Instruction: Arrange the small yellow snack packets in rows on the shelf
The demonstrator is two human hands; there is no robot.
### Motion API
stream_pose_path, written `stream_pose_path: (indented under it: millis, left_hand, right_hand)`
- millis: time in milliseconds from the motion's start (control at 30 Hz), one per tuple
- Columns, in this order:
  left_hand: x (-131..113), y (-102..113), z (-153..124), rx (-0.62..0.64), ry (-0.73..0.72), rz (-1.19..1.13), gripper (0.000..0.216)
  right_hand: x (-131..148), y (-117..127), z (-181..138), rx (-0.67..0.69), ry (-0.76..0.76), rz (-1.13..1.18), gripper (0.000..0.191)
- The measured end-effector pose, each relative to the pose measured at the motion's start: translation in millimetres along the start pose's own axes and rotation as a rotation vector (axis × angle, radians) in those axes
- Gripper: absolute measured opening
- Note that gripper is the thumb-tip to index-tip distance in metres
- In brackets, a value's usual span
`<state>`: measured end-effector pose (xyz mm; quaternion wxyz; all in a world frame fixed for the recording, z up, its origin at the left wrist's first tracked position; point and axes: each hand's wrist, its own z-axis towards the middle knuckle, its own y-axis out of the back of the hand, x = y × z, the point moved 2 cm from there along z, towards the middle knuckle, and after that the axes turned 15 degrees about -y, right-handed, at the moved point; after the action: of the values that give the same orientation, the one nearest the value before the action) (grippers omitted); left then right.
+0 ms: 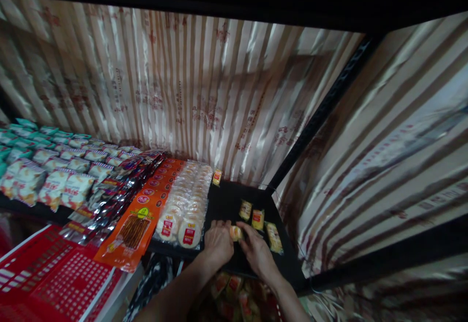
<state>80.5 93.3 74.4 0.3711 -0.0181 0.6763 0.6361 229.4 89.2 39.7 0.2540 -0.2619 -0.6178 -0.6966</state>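
Note:
My left hand (218,243) and my right hand (257,252) meet over the front of a black shelf (226,202). Between their fingertips is a small yellow-orange snack packet (236,233), pinched from both sides. Just beyond it lie two small yellow packets (251,213) and a longer one (274,237) flat on the shelf. Another small packet (217,177) stands at the back. Left of my hands run two rows of clear packs of pale round cakes with red labels (185,205).
Orange packs of dried sticks (141,217), dark glossy packs (109,195) and white and green snack bags (44,171) fill the shelf to the left. A red plastic basket (47,275) sits at lower left. Striped shiny curtain (190,92) backs the shelf. More packets (234,295) lie below my arms.

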Motion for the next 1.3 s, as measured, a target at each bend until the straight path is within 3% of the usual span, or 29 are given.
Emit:
stream_pose_path:
  millis: [100, 333, 500, 633, 867, 1000, 1300]
  left_hand:
    - [4, -1, 6, 0.036, 0.040, -0.031, 0.031]
    - [15, -14, 27, -0.150, 0.224, -0.333, 0.021]
    - [18, -13, 52, -0.229, 0.316, -0.394, 0.023]
    - [15, -3, 76, -0.251, 0.330, -0.382, 0.027]
    - [14, 12, 115, -0.274, 0.366, -0.369, 0.038]
    - [18, 10, 136, -0.338, 0.308, -0.356, 0.038]
    - [46, -1, 166, -0.289, 0.302, -0.311, 0.036]
  right_hand:
    - [-4, 1, 12, 0.052, -0.103, 0.232, 0.036]
    - [-5, -11, 28, -0.103, -0.499, 0.675, 0.049]
    - [5, -26, 34, 0.032, -0.599, 0.808, 0.039]
    - [13, -22, 54, 0.032, -0.520, 0.763, 0.033]
    - [6, -15, 115, -0.079, -0.473, 0.431, 0.024]
    - [0, -24, 148, -0.099, -0.495, 0.300, 0.023]
    - [-3, -40, 192, -0.110, -0.539, 0.144, 0.021]
